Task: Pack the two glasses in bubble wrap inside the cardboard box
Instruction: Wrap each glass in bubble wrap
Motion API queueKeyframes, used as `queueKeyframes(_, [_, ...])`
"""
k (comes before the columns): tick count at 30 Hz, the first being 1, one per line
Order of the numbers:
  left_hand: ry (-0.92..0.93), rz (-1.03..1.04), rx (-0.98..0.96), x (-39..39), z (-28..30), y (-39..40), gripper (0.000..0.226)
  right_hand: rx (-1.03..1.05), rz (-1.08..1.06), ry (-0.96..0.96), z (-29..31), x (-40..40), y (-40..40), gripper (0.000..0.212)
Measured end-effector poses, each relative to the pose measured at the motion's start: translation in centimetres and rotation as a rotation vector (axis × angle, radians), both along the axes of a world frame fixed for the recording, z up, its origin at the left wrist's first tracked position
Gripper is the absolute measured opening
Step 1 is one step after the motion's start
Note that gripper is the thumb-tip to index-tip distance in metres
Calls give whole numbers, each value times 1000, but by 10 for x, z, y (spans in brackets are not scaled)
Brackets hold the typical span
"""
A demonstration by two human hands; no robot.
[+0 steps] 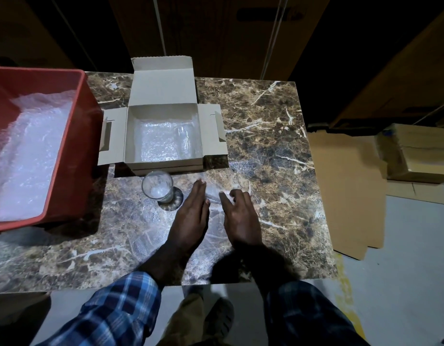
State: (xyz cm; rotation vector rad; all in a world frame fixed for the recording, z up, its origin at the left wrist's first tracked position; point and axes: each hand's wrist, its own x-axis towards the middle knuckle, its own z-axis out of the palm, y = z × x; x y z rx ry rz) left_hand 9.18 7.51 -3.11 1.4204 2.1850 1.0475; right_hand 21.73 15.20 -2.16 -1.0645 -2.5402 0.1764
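An upright clear glass (157,186) stands on the marble table (266,116), just in front of the open cardboard box (163,164). The box is lined with bubble wrap (158,141); a clear shape like a lying glass (184,141) shows at its right side. A transparent bubble wrap sheet (151,228) lies flat on the table. My left hand (191,221) rests on it with straight fingers. My right hand (241,216) touches it with slightly bent, spread fingers. Between the fingertips a clear raised bulge (213,194) is blurred; I cannot tell what it is.
A red plastic bin (83,136) full of bubble wrap (31,156) stands on the table's left side. Flat cardboard sheets (351,191) and a closed carton (418,153) lie on the floor to the right. Tall cardboard boxes stand behind the table.
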Motion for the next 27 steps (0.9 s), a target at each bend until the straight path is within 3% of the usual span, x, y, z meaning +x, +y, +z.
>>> queueKeyframes(3, [89, -81, 6, -8, -6, -1, 52, 68, 44, -28, -1, 1, -1, 46])
queueKeyframes(9, [453, -218, -133, -10, -20, -15, 52, 4, 59, -45, -4, 0, -6, 45])
queueKeyframes(13, [479, -199, -242, -4, -13, -14, 55, -201, -49, 183, -6, 0, -6, 35])
queueKeyframes(17, [457, -195, -264, -2, -12, -13, 58, -467, -313, 394, -1, -7, -6, 23])
queueKeyframes(21, [429, -184, -243, 2, -8, -12, 59, -582, -495, 277, 6, -12, -4, 39])
queueKeyframes(27, [575, -260, -246, 6, 0, -16, 56, -668, -577, 194, 14, -16, 9, 34])
